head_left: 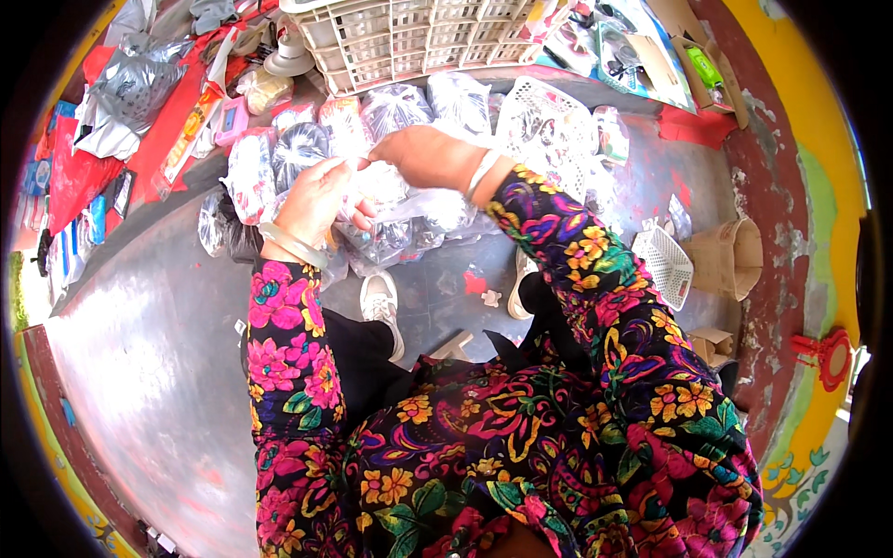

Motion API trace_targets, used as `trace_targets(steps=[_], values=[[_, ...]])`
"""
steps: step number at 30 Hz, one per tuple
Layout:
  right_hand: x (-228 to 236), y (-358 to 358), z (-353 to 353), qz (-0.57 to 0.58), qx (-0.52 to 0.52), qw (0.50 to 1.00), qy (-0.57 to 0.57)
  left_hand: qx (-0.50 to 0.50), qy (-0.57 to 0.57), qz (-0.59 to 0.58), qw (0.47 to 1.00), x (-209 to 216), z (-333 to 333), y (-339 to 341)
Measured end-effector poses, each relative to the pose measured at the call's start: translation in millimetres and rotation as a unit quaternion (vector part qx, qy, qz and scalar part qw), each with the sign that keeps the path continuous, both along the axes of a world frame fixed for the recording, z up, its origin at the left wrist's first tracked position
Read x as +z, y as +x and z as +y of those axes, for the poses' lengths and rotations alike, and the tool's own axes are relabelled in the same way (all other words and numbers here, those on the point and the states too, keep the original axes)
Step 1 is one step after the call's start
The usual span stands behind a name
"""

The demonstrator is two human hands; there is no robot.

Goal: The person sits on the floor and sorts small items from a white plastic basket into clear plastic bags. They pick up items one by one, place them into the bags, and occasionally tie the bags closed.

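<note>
Both of my hands meet in front of me over a heap of filled clear plastic bags. My left hand pinches the edge of a thin, clear plastic bag between thumb and fingers. Coming in from the right, my right hand is bent at the wrist, its fingertips closed on the same plastic close to the left thumb. What that bag contains is hard to make out. Around it lie bags with dark contents and a bag with red and white contents.
A large cream plastic crate stands behind the bags. A white perforated basket sits at their right; a smaller white basket and a cardboard box are on the floor. Silver and red packages cover the ledge at left.
</note>
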State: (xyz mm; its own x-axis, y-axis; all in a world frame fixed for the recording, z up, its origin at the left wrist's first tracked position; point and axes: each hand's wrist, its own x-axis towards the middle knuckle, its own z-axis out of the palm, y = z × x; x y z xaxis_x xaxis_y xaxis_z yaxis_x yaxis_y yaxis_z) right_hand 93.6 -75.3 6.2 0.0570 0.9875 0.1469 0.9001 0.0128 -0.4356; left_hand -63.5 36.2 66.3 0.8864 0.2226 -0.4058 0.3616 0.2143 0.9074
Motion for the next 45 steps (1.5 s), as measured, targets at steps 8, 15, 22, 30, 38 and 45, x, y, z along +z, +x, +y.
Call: trace_targets(steps=[8,15,22,30,38,45], values=[[77,94,-76,0.310,-0.227,0.923,0.016,0.011,0.011,-0.004,1.000,-2,1,-4],[-40,153,-163,0.020,-0.244,0.944,-0.223,0.011,0.020,-0.005,1.000,-1,0,5],[-93,125,-154,-0.048,-0.217,0.910,-0.350,0.010,0.033,0.005,0.999,4,-4,8],[-84,118,-132,-0.091,-0.209,0.874,-0.429,0.004,0.036,0.010,0.999,2,-2,6],[-102,132,-144,-0.154,-0.223,0.882,-0.387,0.002,0.032,-0.008,0.999,-1,-1,6],[-41,180,-154,-0.053,-0.246,0.919,-0.305,0.009,0.028,-0.003,1.000,-6,0,7]])
